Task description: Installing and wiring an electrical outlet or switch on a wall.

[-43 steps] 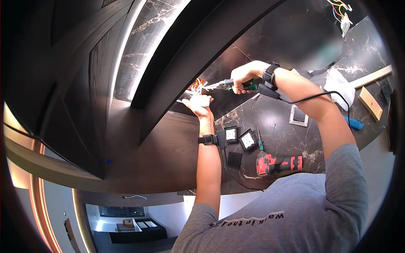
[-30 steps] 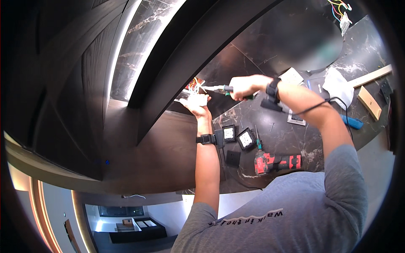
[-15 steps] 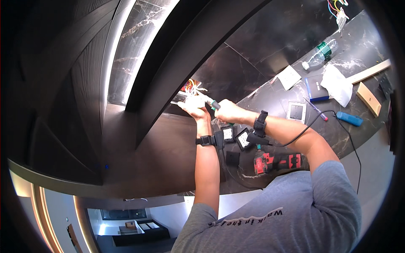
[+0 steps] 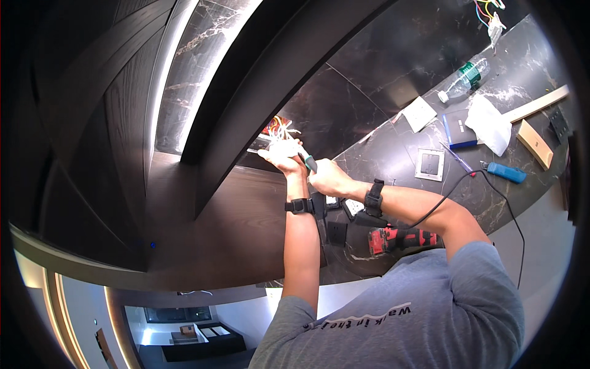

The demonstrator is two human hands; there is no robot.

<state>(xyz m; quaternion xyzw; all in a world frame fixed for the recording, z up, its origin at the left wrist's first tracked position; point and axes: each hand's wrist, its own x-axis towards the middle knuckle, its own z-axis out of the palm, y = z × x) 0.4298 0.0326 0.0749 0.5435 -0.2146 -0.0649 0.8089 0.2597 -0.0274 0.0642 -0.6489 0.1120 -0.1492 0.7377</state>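
Observation:
My left hand (image 4: 284, 158) is raised with its fingers closed just below a bundle of white wires (image 4: 281, 129) coming out of the wall. Glare washes out its fingertips, so what they grip cannot be made out. Close by on the right, my right hand (image 4: 332, 178) is wrapped round the handle of a hand tool with a green and grey grip (image 4: 308, 161). The tool's head points up toward my left hand, where its tip is lost in the glare. Beneath my right wrist lie white-faced black square modules (image 4: 353, 208), partly covered by my arm.
A red and black power drill (image 4: 393, 240) lies near my body. Farther right are a square switch plate (image 4: 429, 164), a screwdriver (image 4: 460, 161), a blue tool (image 4: 506, 173), boxes (image 4: 534, 145) and a plastic bottle (image 4: 464, 80). A dark upright panel (image 4: 246, 117) stands at left.
My right hand has drawn slightly toward me, and the tool in it now tilts more steeply. My right forearm has lowered over the modules. The left hand stays nearly in place.

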